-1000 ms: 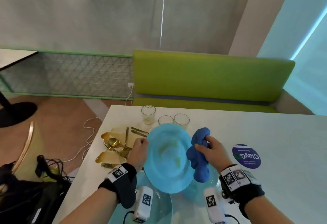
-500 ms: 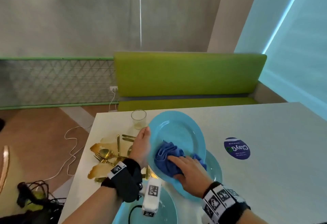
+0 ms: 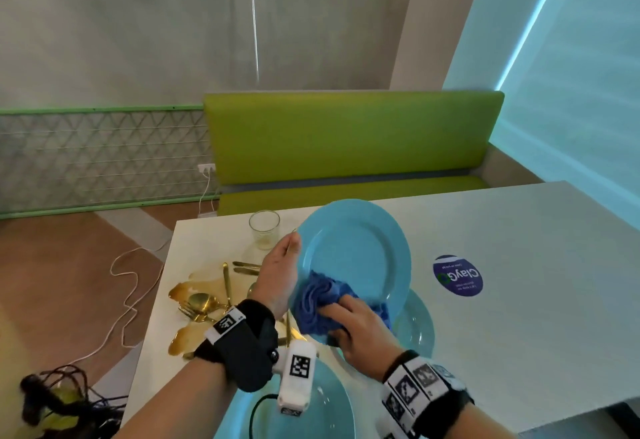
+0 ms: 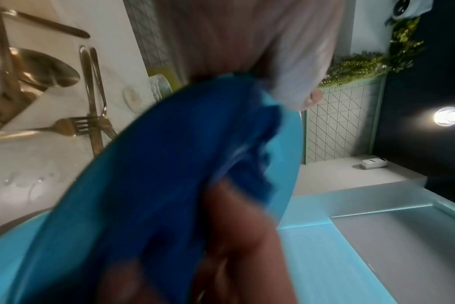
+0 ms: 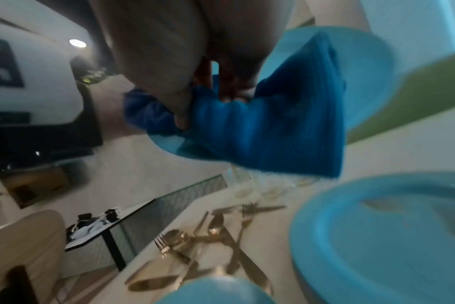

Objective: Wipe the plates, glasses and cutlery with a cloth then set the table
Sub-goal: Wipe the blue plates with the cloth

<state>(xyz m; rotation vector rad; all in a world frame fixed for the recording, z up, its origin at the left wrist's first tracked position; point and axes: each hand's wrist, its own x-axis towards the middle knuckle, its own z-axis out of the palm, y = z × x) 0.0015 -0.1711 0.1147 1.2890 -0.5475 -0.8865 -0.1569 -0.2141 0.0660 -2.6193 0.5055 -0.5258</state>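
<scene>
Head view. The left hand (image 3: pixel 281 274) grasps the light-blue plate (image 3: pixel 356 251) by its rim at about 9 o'clock, thumb on the front face, and tilts it up above the table (image 3: pixel 519 300). The right hand (image 3: pixel 360 331) clenches the bunched blue cloth (image 3: pixel 320 301) against the plate's face at about 7 o'clock. A second ago the cloth hung clear of the plate, off its right edge; half a second ago it met the face, and it now sits lower and nearer the rim — the wiping stroke is under way. Two more blue plates lie flat on the table, one (image 3: pixel 419 324) behind the right hand and one (image 3: pixel 329 404) at 6 o'clock between the wrists. Gold cutlery (image 3: pixel 204 303) lies in a spill at 9 o'clock; one glass (image 3: pixel 264 229) stands at 11 o'clock of the held plate.

Left wrist view. Blurred — the plate (image 4: pixel 288 164) and cloth (image 4: pixel 169 164) fill the frame, fingers behind the rim; forks and knives (image 4: pixel 91 107) lie at upper left.

Right wrist view. The right hand's fingers (image 5: pixel 179 98) curl into the cloth (image 5: pixel 273 131), pressed to the plate (image 5: pixel 369 67). A flat plate (image 5: pixel 390 242) at 4 o'clock appears smeared, so wiping seems early, and table-setting has not begun.
</scene>
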